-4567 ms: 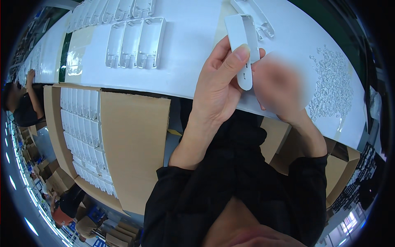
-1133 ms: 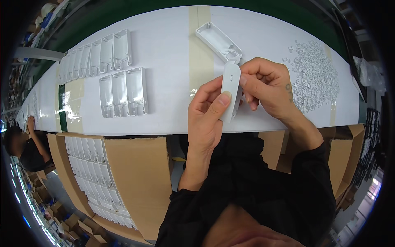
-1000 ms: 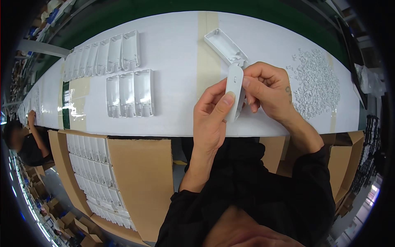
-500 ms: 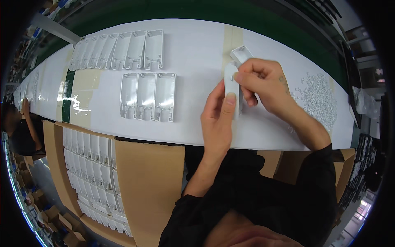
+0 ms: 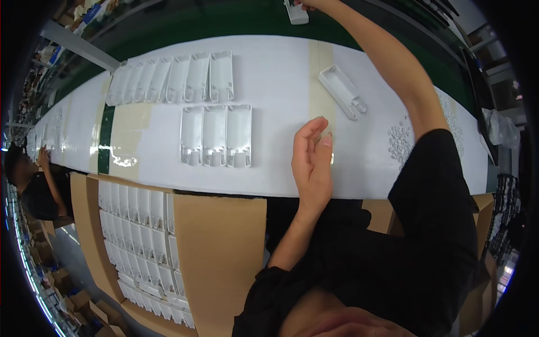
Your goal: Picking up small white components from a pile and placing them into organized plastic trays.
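Note:
My right arm stretches to the far side, past the table's back edge. There my right hand [image 5: 310, 4], cut off by the picture's top, grips a white plastic housing [image 5: 297, 16], of which only part shows. My left hand [image 5: 313, 163] hovers over the near part of the white table [image 5: 275, 78], fingers loosely curved and thumb apart, with nothing in it. Beyond the left hand, a single white plastic housing [image 5: 339, 90] lies slanted on the table, its hollow side up.
Left of my hands stand three open white housings [image 5: 214, 135], with a longer row of them [image 5: 168, 78] behind. Small clear parts [image 5: 400, 140] lie scattered at the right. A cardboard box [image 5: 219, 253] at the near left holds stacked housings. Another person [image 5: 42, 185] works at far left.
My hands have parted. The right one has moved far forward with a white housing; the left has let go and stays near the front. The slanted housing on the table now shows fully.

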Demonstrator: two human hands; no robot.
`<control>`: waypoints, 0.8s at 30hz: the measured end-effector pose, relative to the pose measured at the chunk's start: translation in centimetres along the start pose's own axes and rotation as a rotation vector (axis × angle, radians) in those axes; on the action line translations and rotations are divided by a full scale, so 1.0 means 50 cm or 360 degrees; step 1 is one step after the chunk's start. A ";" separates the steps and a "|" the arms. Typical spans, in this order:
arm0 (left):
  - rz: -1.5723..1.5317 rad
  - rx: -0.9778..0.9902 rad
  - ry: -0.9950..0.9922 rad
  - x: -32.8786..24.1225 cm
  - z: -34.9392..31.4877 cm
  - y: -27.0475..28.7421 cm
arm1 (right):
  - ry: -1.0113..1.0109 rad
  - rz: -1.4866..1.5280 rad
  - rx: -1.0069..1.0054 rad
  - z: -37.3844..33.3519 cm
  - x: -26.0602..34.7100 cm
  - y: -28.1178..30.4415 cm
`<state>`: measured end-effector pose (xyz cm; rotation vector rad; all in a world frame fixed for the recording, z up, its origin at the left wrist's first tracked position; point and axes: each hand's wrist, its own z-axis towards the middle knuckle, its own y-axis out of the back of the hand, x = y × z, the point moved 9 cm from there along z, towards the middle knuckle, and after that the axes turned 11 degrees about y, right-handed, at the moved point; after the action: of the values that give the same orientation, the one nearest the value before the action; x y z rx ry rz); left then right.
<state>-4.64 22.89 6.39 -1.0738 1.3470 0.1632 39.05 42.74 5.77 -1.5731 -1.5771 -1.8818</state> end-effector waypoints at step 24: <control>-0.0798 -0.0008 0.0361 -0.009 -0.162 0.137 | 0.1353 -0.0067 -0.0013 -0.799 0.269 -0.317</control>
<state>-14.90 21.17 4.37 -1.4313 1.2320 -0.3350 -0.39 22.49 13.69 -0.5640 -1.1929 -2.1393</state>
